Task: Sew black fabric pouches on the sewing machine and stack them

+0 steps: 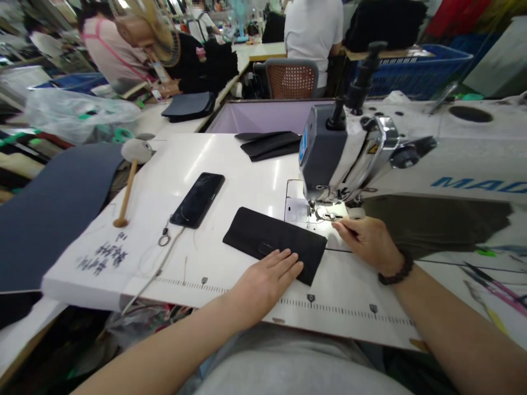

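A black rectangular fabric piece (263, 233) with a small outlined patch lies on the white sewing table (242, 186). My left hand (267, 280) rests flat on its near edge, fingers stretched out. Just right of the needle area of the sewing machine (329, 153), my right hand (368, 241) has thumb and forefinger pinched together. Whatever is between those fingertips is too small to make out. The lit needle plate (296, 211) sits beyond the fabric's right end, which lies close to the plate's edge.
A phone (200, 200) with a cord and ring lies left of the fabric. Folded black pieces (272, 144) are behind it. A wooden-handled knob (127, 186) stands at left, scissors (498, 288) at right. A printed ruler runs along the front edge. Other people sit beyond.
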`<state>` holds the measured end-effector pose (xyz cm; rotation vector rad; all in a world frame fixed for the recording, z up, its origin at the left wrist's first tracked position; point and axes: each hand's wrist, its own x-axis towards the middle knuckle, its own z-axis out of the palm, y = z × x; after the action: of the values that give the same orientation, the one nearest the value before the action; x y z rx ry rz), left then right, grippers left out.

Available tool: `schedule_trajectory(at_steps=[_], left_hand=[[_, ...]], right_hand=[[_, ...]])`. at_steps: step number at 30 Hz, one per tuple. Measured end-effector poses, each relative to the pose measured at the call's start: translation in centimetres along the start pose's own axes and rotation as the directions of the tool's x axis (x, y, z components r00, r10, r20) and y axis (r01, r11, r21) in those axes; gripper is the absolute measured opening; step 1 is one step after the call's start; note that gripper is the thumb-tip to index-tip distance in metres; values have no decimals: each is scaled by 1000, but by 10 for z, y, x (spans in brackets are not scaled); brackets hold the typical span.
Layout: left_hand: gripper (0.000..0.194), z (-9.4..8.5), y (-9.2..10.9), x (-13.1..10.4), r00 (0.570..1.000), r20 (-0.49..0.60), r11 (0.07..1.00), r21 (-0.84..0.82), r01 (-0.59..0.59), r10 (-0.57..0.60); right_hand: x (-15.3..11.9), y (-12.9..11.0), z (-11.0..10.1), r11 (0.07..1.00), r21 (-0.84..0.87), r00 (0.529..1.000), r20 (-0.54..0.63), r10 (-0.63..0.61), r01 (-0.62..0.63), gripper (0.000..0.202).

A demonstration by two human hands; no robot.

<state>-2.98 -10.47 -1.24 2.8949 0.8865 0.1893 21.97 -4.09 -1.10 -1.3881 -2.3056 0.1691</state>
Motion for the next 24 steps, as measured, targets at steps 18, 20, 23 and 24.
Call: schedule_trajectory(at_steps=[18, 20, 23, 24], left_hand=[[42, -22, -51, -13, 424, -156, 178, -984, 13, -892], [47, -11, -60, -21, 410, -248, 364, -902, 232, -877], [42, -8, -63, -31, 491, -496, 696, -460, 551, -716], [37, -10, -61, -30, 589, -497, 765, -309, 565, -637]], right_hand=[[-2, -3, 1, 995, 81, 996, 57, -68, 63, 37], [-2, -3, 1, 993, 88, 994, 69, -79, 73, 37], [-1, -5, 1, 991, 97, 991, 91, -101, 92, 36], [-1, -6, 2, 990, 100, 989, 98, -110, 100, 36]])
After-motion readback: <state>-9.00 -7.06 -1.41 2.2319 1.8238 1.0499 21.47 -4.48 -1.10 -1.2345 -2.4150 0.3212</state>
